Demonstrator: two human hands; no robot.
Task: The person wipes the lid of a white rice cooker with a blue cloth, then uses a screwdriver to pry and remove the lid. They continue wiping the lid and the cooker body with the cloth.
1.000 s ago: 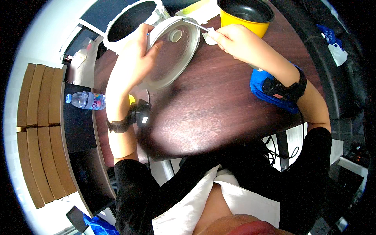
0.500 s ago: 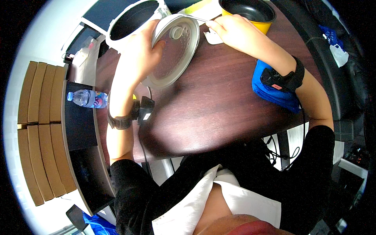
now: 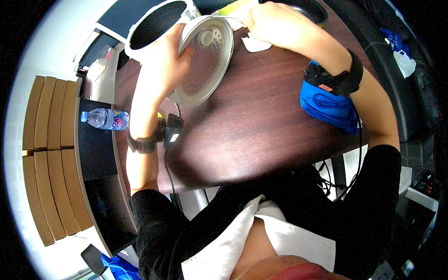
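Note:
My left hand (image 3: 163,65) grips the edge of a round, pale lid (image 3: 205,70) with a small round vent and little holes. The lid is tilted nearly upright beside a white, round pot-like appliance (image 3: 129,39) with a dark inside. My right hand (image 3: 275,23) has its fingers closed at the end of a thin, pale stick-like piece (image 3: 227,17) that reaches to the lid's upper rim. Its exact kind is unclear. Below my right hand lies a crumpled white piece of paper or cloth (image 3: 255,44). Behind that forearm, a yellow bowl with a black inside (image 3: 310,8) is partly hidden.
A folded blue cloth (image 3: 326,105) lies on the dark wooden table (image 3: 252,121) under my right wrist. Left of the table are a plastic water bottle (image 3: 105,118) and stacked brown boxes (image 3: 49,154). Cables run from both wrist bands.
My right hand has moved up and slightly left, uncovering more of the white piece and hiding more of the yellow bowl. The lid has shifted slightly left with my left hand.

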